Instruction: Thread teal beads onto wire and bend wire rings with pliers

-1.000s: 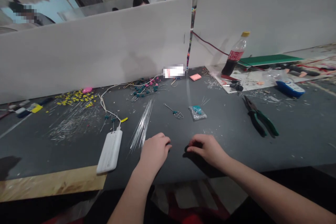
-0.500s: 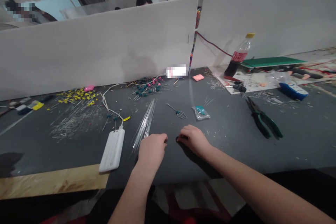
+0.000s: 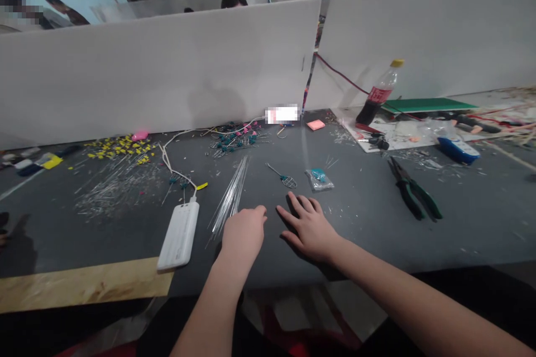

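Observation:
My left hand [image 3: 245, 230] rests on the grey table with its fingers curled in. Whatever it may hold is hidden from view. Close to its left lies a fanned bundle of thin straight metal wires [image 3: 231, 192]. My right hand [image 3: 312, 226] lies palm down with the fingers spread, holding nothing. Beyond the hands is a small racket-shaped wire piece [image 3: 288, 181] with a teal bit at its neck. A clear plastic bag with teal pieces [image 3: 319, 178] sits just past my right fingertips. Green-handled pliers [image 3: 414, 189] lie farther right, jaws pointing away.
A white power bank [image 3: 178, 237] with a cable lies at left. Behind it are loose wires [image 3: 111, 195] and yellow pieces [image 3: 119, 148]. Teal-and-pink wire pieces [image 3: 234, 139] lie near the white partition [image 3: 167, 78]. A cola bottle [image 3: 379, 95] stands at back right.
My right hand has gone from a pinch on a small dark thing to spread fingers lying on the table. The left hand stays curled in nearly the same place.

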